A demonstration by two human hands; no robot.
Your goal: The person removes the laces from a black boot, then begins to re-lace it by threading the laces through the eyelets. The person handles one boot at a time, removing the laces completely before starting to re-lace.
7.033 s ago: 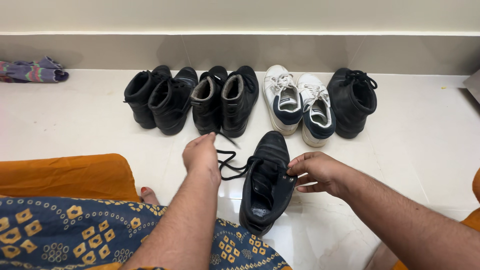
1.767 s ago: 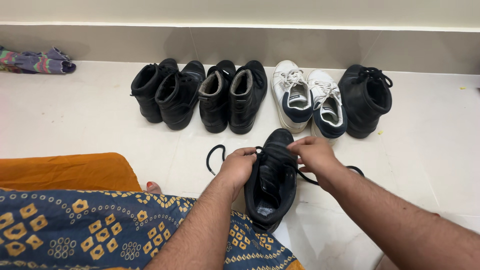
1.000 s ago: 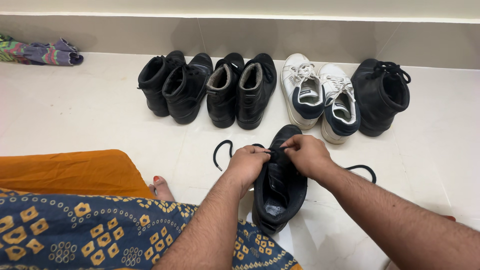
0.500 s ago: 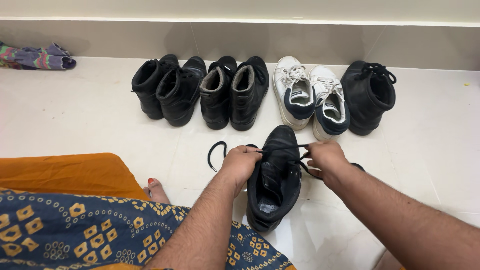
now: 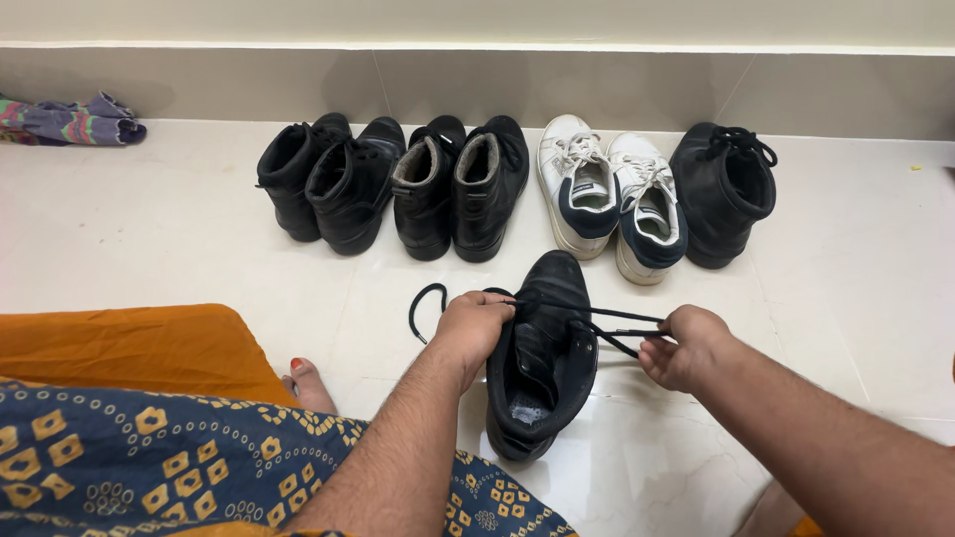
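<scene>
The floor [image 5: 139, 239] is smooth, shiny cream tile, and a low pale wall [image 5: 477, 85] runs along the back. A black boot [image 5: 542, 368] lies on the floor in front of the person, its open top facing them. It looks like soft, creased leather. The left hand [image 5: 472, 328] is closed on the boot's left side. The right hand [image 5: 684, 346] is shut tight on a thin black lace [image 5: 607, 326], pulled straight out to the right. Behind stand four black boots [image 5: 393, 184], two white sneakers [image 5: 609, 199] and one more boot [image 5: 724, 194]. A striped cloth [image 5: 70, 119] lies far left.
</scene>
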